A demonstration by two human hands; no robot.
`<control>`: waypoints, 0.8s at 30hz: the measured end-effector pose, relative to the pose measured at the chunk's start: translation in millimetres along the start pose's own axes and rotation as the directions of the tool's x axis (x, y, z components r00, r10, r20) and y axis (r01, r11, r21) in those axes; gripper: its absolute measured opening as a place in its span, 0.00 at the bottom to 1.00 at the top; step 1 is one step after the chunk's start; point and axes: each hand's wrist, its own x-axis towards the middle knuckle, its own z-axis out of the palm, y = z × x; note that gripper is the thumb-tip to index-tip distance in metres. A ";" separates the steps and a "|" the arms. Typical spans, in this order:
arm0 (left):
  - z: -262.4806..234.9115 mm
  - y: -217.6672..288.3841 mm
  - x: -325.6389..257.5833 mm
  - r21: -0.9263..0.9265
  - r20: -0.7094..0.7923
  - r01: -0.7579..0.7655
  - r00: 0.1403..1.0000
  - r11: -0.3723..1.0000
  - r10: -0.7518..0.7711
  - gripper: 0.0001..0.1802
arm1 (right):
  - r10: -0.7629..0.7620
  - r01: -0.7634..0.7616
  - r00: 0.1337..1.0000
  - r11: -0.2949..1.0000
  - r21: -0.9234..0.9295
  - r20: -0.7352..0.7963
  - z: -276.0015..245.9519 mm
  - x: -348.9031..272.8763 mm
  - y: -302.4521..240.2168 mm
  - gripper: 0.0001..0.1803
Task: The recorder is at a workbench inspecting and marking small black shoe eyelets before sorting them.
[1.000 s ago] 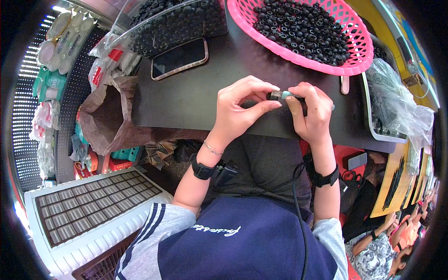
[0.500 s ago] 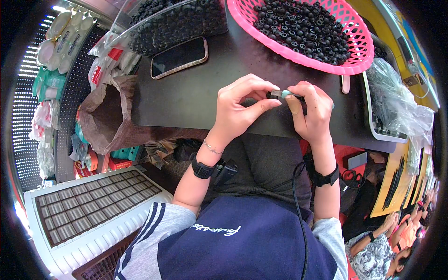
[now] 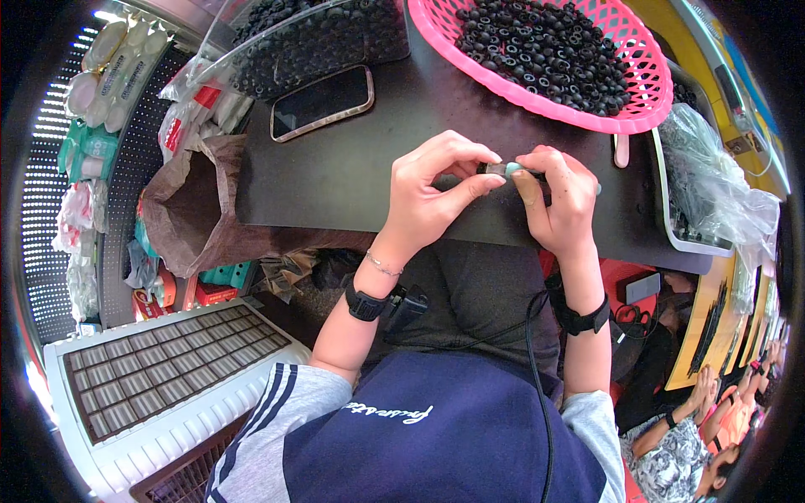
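Over the dark table point(image 3: 327, 184), my left hand point(image 3: 432, 189) pinches a small dark cylindrical piece point(image 3: 495, 169) between thumb and fingertips. Its far side is hidden behind the fingers. My right hand point(image 3: 560, 193) is closed on a slim pen-like tool with a pale teal tip point(image 3: 511, 168). The teal tip meets the dark piece end to end. Most of the tool's shaft is covered by my right fingers. Beyond my hands, a pink openwork basket point(image 3: 537, 109) holds many small black ring-like caps.
A phone point(image 3: 322, 103) lies left of my hands, before a clear bin point(image 3: 335, 50) of black parts. At right stands a white tray point(image 3: 662, 197) with plastic bags. A brown sack point(image 3: 226, 201) opens by the table's left edge. Co-workers' hands point(image 3: 704, 390) show at far right.
Both hands stay in nearly the same place. The dark piece catches more light now, as if turned slightly between my left fingers. At far right, a co-worker's hands have shifted a little.
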 end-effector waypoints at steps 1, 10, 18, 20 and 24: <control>-0.2 -0.1 -0.1 -0.002 -0.004 -0.004 1.000 1.000 0.004 0.13 | 0.018 -0.018 1.000 1.000 -0.003 0.001 -0.5 -0.3 -1.5 0.08; 1.2 -1.1 -1.9 -0.055 -0.017 0.052 0.998 0.997 -0.053 0.12 | 0.015 -0.019 0.985 1.000 -0.022 -0.172 1.7 -0.5 2.1 0.07; 3.4 1.7 -1.7 -0.189 -0.041 0.076 0.996 0.979 -0.085 0.06 | 0.000 -0.010 0.983 0.999 -0.052 -0.182 2.5 -1.2 4.9 0.08; 3.8 1.1 -3.0 -0.217 -0.055 0.096 0.992 0.972 -0.110 0.06 | 0.016 -0.024 0.984 0.999 -0.041 -0.180 1.8 -1.9 5.1 0.08; 1.3 6.6 -2.5 -0.099 -0.066 0.089 0.993 0.991 -0.096 0.07 | 0.036 -0.035 0.983 0.999 0.005 -0.182 2.7 -4.5 5.8 0.08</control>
